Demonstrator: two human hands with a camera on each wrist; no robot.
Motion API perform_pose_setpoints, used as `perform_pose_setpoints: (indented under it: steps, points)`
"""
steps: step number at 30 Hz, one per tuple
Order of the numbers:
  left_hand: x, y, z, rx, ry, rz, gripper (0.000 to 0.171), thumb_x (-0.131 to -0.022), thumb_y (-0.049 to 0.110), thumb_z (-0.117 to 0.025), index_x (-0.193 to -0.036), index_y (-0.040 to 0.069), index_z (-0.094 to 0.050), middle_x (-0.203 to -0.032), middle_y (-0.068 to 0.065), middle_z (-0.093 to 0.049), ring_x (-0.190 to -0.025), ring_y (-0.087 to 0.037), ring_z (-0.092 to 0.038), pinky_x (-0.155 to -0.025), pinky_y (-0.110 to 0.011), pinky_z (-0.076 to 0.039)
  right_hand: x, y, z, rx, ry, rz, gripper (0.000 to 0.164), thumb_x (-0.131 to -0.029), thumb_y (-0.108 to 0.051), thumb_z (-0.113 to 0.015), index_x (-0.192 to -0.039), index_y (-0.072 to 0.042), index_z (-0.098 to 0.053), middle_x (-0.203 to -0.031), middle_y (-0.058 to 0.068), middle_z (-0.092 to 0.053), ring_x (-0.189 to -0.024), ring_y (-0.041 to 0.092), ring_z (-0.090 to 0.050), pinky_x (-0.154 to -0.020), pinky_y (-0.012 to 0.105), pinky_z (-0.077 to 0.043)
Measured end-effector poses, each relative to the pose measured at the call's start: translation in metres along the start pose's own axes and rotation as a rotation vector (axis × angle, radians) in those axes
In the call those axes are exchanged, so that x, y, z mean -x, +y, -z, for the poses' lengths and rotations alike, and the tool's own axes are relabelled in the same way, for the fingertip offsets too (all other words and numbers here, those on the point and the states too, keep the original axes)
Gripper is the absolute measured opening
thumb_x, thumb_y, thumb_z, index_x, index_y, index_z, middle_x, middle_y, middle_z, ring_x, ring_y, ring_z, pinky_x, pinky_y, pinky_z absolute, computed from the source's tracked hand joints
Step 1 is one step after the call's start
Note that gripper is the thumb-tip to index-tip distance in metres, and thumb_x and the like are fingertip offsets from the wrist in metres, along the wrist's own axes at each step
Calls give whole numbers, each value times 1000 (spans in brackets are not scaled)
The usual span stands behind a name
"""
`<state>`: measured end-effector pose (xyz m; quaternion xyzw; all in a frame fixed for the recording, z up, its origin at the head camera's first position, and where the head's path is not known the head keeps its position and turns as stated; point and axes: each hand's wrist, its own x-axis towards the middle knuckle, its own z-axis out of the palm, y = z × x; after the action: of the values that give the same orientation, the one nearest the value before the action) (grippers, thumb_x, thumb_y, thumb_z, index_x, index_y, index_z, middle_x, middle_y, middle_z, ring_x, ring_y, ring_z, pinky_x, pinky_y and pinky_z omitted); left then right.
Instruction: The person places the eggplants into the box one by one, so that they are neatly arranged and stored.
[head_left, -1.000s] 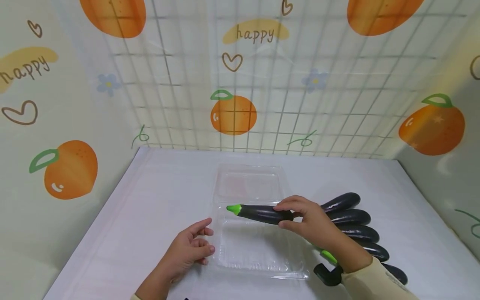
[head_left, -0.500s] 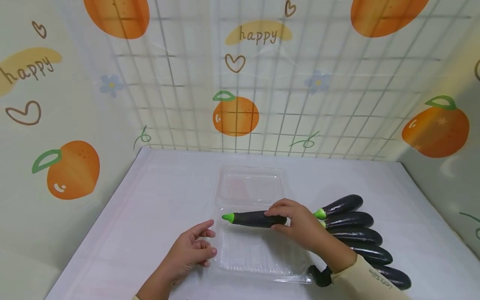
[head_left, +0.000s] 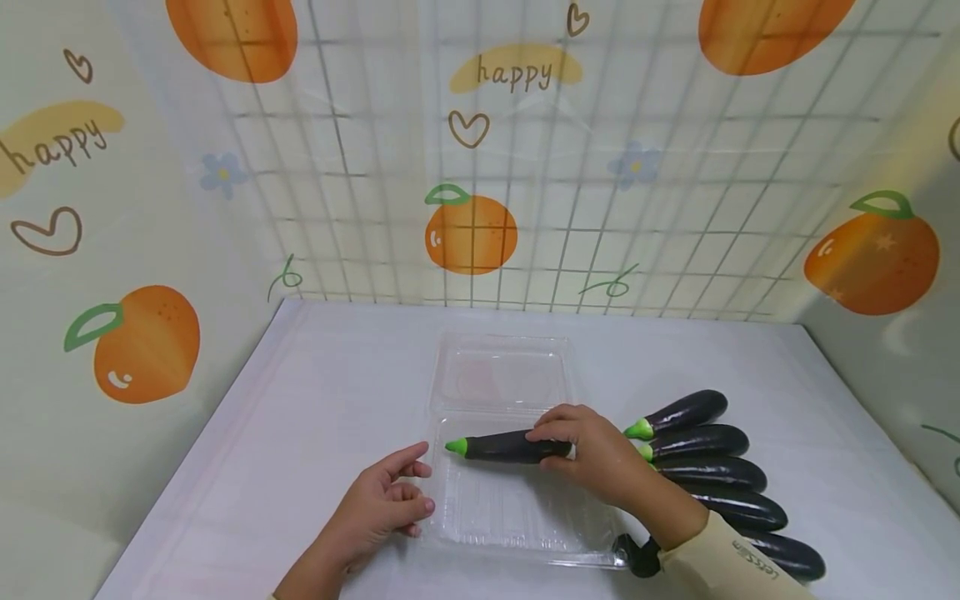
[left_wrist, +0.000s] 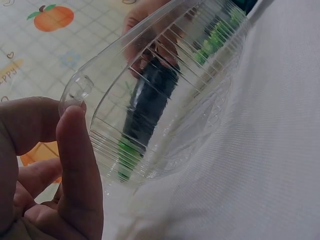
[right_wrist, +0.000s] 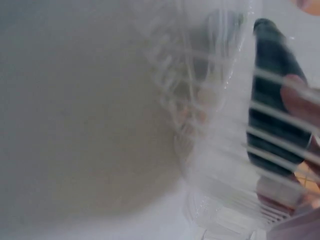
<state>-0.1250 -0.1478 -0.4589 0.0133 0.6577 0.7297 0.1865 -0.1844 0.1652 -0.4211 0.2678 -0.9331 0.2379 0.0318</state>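
Observation:
My right hand (head_left: 596,454) holds a dark eggplant (head_left: 498,447) by its thick end, fingers and thumb on either side. The eggplant lies crosswise over the base of a clear plastic clamshell box (head_left: 517,517), green tip to the left. Whether it touches the bottom cannot be told. The left wrist view shows this eggplant (left_wrist: 150,97) through the ribbed box wall. My left hand (head_left: 378,504) is at the box's left edge, thumb and forefinger apart in the head view, fingertips at the rim. In the right wrist view, the eggplant (right_wrist: 275,110) appears blurred behind the clear wall.
The box's lid (head_left: 501,371) lies open toward the back. Several eggplants (head_left: 708,473) lie in a fanned row right of the box, partly behind the right forearm. A black curved piece (head_left: 637,557) sits beside the right sleeve. A printed curtain (head_left: 360,225) stands behind the white table (head_left: 337,383).
The right hand has brought the eggplant slightly left and then lower toward the box base, also levelling it. The left hand has stayed at the box's left edge.

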Motion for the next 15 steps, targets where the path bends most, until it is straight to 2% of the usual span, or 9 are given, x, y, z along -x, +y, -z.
perform_pose_setpoints:
  steps: [15]
  points:
    - [0,-1,1,2,2,5,80,-83,-1,-76,-154,5,-40,-128,-16,-49,-81,-13,-58,-60,-25,-56,1,0,-3,70,-8,17,35,-74,-11,-90,-105,-21,-79,-113,-7,-69,-110,20,-61,-95,42,-54]
